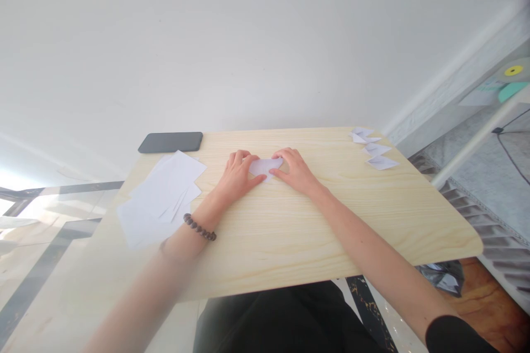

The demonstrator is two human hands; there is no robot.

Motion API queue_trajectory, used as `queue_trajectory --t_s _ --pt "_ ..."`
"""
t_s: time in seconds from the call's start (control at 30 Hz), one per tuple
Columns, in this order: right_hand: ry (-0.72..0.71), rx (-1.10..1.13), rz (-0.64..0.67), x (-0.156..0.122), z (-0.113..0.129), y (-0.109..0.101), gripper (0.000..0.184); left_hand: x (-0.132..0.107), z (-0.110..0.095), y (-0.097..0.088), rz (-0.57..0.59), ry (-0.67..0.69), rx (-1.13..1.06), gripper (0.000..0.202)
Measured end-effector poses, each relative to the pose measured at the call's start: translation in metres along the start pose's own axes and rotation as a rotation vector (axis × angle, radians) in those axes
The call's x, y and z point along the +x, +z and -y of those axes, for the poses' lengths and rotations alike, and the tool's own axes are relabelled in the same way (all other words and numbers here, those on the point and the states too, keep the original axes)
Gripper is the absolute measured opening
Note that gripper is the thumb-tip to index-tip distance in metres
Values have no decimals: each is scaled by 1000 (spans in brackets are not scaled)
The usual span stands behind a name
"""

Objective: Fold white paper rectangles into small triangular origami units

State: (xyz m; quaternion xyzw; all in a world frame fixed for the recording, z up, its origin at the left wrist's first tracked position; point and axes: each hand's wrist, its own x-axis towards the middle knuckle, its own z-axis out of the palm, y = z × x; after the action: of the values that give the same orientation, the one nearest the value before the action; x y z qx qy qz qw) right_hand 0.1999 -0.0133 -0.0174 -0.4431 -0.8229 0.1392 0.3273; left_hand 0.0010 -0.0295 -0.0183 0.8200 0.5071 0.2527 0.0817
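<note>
A small folded piece of white paper (264, 166) lies on the wooden table between my two hands. My left hand (240, 171) grips its left end, thumb along the near edge and fingers at the far side. On the other end, my right hand (296, 169) pinches the paper between thumb and forefinger. The paper's near edge narrows to a point between the thumbs. Its underside is hidden. A dark beaded bracelet (199, 227) circles my left wrist.
Loose white paper sheets (165, 193) overlap at the table's left. Behind them lies a dark phone (170, 142). Several folded paper pieces (381, 162) line the back right. A white wall (256, 44) rises beyond the table (290, 242).
</note>
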Motion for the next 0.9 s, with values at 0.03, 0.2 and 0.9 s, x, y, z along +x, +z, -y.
queue_trajectory --t_s 0.03,0.2,0.9 --pt "1 9 4 0 0 0 21 0 0 0 1 11 -10 45" --pt "1 25 10 0 -1 1 28 1 -2 -3 17 31 -6 39" --pt "-107 -208 77 0 9 -5 21 -3 -13 -8 -22 187 261 30"
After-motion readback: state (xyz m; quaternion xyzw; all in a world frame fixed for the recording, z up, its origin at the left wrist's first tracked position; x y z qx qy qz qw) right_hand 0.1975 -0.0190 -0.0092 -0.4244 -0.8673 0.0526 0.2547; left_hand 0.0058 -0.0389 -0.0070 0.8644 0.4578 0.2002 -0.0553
